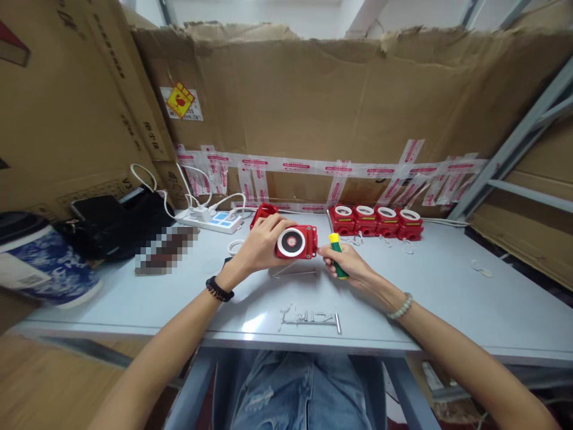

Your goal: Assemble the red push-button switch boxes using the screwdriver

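Over the table, forearms converging, left hand clasping red box, right hand curled round green handle

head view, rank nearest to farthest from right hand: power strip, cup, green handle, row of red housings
1. Green handle: gripped in the right hand.
2. Row of red housings: back right.
3. Power strip: back, left of centre.
4. Cup: far left edge.

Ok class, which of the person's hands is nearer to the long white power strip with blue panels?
Left. The left hand, gripping a red box-shaped housing, is right of the power strip; the right hand, holding a green-and-yellow handle, is farther right, beyond the housing.
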`<state>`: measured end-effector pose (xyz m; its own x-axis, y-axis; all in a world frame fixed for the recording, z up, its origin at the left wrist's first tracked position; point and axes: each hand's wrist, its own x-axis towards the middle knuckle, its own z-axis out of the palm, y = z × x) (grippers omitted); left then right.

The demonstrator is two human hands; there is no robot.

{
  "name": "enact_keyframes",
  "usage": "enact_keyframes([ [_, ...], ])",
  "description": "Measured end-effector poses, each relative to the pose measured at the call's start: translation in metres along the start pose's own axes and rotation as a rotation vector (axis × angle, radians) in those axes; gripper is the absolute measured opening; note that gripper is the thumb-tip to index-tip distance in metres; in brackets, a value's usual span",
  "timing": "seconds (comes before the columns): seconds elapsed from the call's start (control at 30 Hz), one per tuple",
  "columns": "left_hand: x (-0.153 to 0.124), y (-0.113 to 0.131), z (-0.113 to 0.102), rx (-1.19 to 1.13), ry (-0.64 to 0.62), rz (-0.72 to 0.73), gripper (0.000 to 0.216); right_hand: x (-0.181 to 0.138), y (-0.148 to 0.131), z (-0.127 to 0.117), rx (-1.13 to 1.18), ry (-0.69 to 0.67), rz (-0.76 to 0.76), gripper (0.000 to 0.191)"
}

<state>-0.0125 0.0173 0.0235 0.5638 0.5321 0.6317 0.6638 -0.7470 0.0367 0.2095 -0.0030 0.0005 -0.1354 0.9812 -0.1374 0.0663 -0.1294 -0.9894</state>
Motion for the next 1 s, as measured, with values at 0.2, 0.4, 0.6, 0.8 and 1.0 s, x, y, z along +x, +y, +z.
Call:
enact_keyframes([
  [0.2, 0.001, 0.0, -0.003, -0.04, -0.07, 0.007, 0.058, 0.0, 0.004, 0.002, -0.189, 0.105, -0.186, 0.009],
  [0.4, 0.003, 0.0, -0.005, -0.182, -0.153, -0.05, 0.061, -0.006, 0.003, 0.004, -0.528, 0.131, -0.481, 0.005],
  [0.6, 0.0, -0.009, -0.013, -0.241, -0.238, -0.203, 0.063, -0.003, 0.004, -0.005, -0.754, 0.149, -0.589, 0.005],
  [0.8, -0.001, -0.025, -0.023, -0.173, -0.12, -0.272, 0.062, 0.006, 0.009, -0.011, -0.884, -0.009, -0.505, 0.005],
  [1.0, -0.006, -0.042, -0.025, -0.08, -0.119, -0.334, 0.065, 0.009, 0.014, -0.004, -0.905, -0.11, -0.519, 0.015],
])
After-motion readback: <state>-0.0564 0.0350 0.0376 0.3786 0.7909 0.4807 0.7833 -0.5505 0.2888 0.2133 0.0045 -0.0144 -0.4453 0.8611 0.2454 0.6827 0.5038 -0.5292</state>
